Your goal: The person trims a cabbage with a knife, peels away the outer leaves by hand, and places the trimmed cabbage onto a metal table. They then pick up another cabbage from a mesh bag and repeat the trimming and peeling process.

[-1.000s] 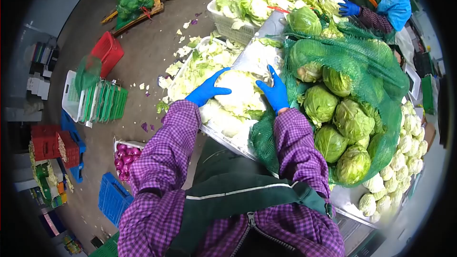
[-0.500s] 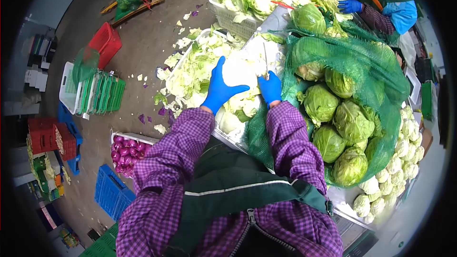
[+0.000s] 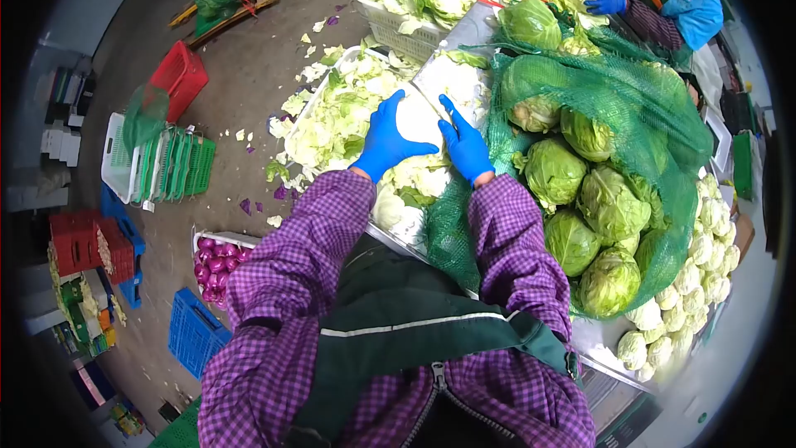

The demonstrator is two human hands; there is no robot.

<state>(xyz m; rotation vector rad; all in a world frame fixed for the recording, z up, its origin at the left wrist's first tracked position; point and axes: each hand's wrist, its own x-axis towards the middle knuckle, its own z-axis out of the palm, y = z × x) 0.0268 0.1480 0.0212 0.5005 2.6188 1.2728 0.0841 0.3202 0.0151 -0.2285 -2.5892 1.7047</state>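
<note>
Centrally, my left hand (image 3: 385, 145) grasps the pale cabbage head (image 3: 417, 119), with the fingers spread over its flank and the thumb hooked across its near side. My right hand (image 3: 466, 148) lies against the head at its 3 o'clock, fingers extended toward 11 o'clock. Whether that hand is clenched on a blade or on anything else I cannot tell. The head rests among loose trimmings at the near edge of the steel table (image 3: 601, 336). A heap of trimmed leaves (image 3: 332, 120) lies at its 9 o'clock, and the green net sack (image 3: 630, 108) of untrimmed cabbages bulges at its 3 o'clock, just beside my right sleeve. Peeled heads (image 3: 705, 270) line the table at 4 o'clock of the view, and a co-worker's gloved hand (image 3: 604, 2) works at 1 o'clock, well apart from mine. As I judge it, the round head could roll on the slippery leaf scraps and slide off the table edge toward me. The glove may also slip on its smooth surface, since my hold rests on one flank only, and the crowding sack could nudge my right forearm off line. No brand, label or writing can be read on the gloves, the sack or the crates.
</note>
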